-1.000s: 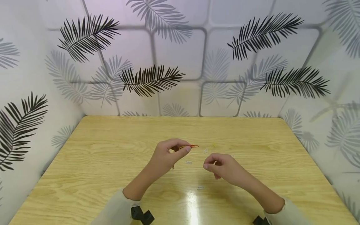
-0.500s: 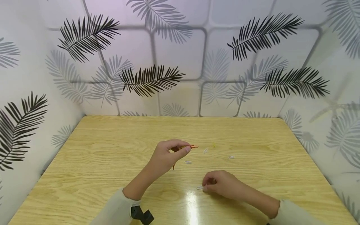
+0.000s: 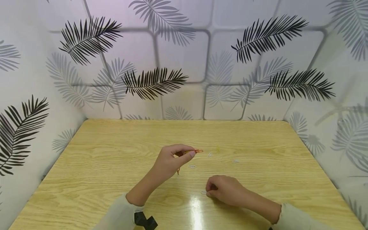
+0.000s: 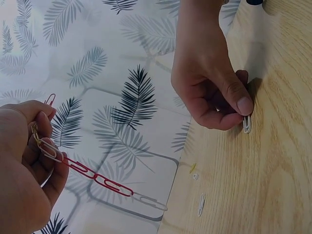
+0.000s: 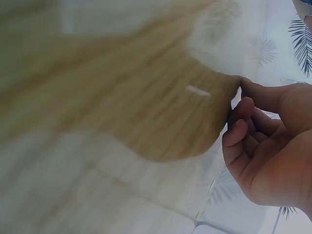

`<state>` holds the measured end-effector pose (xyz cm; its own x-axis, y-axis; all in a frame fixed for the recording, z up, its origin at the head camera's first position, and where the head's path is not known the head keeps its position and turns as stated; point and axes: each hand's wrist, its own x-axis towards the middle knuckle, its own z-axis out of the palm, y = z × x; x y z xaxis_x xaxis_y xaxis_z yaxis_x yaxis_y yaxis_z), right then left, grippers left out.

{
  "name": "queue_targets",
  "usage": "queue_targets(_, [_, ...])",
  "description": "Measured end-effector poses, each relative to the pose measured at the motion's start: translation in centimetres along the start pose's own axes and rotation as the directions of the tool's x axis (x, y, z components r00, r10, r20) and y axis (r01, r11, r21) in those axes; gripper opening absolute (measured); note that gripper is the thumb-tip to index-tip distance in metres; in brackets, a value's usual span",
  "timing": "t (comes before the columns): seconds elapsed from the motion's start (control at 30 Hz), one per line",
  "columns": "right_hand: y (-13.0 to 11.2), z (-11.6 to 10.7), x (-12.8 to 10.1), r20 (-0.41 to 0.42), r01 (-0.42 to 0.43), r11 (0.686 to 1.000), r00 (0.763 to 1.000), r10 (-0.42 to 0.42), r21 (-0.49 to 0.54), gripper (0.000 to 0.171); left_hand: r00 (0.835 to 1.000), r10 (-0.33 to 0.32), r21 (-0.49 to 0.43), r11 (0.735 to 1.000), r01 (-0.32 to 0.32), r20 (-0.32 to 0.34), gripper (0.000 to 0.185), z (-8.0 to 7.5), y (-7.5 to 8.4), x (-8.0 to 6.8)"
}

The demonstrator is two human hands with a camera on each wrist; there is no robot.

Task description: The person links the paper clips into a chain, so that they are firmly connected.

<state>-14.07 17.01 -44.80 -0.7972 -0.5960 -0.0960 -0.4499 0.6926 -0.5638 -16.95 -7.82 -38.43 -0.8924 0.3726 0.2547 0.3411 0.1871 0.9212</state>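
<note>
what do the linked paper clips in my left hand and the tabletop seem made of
Linked paper clips: probably metal wire with a smooth coloured coating, judging by thin bent loops in red and white, though plastic isn't ruled out.
Tabletop: wood or wood-look laminate, glossy, from the grain and bright reflection.

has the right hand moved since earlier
Yes: in the head view, the right hand has moved down the picture, away from the table's far edge, to a white paper clip.
</note>
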Motion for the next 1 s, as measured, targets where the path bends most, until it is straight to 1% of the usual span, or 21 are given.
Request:
queue_targets(0.13, [-0.2,0.0,0.1,0.008,0.016,0.999,1.0,-0.016,-0.052,0.006,1.0,-0.008,-0.005,1.0,0.008,-0.003,0.016,0.0,0.1,0.0])
queue_targets(0.27, [-0.3,-0.1,0.2,0.032,0.011,0.997,0.999,-0.008,-0.078,0.006,1.0,-0.02,-0.008,1.0,0.02,-0.005,0.016,0.0,0.1,0.0])
queue_targets(0.43, [-0.4,-1.1,0.2,0.036,0.004,0.999,0.999,-0.002,-0.052,0.01,1.0,-0.018,-0.001,1.0,0.018,0.0,0.014,0.1,0.0,0.1])
queue_targets(0.57, [-0.8,-2.2,0.1,0.008,0.022,1.0,1.0,-0.022,-0.008,0.013,1.0,-0.015,0.005,1.0,0.015,0.001,0.013,0.0,0.1,0.1])
queue_targets(0.67, [-1.1,-3.0,0.1,-0.004,0.005,0.999,1.0,-0.005,0.054,0.016,1.0,-0.015,0.001,1.0,0.015,0.007,0.014,0.0,0.0,0.0])
queue_targets(0.77, [-1.2,-3.8,0.0,-0.036,-0.002,0.993,0.999,0.006,0.115,0.018,1.0,-0.017,-0.01,1.0,0.017,0.016,0.015,0.0,0.0,0.0])
queue_targets(0.9, [-1.4,-4.9,0.1,-0.124,0.057,0.983,0.992,-0.035,0.177,0.019,1.0,-0.015,-0.015,1.0,0.015,0.018,0.014,0.0,-0.2,0.1])
queue_targets(1.0, [-1.6,-5.8,0.0,-0.177,0.109,0.96,0.982,-0.064,0.259,0.017,1.0,0.003,-0.012,1.0,-0.002,0.021,0.014,0.0,-0.3,0.1])
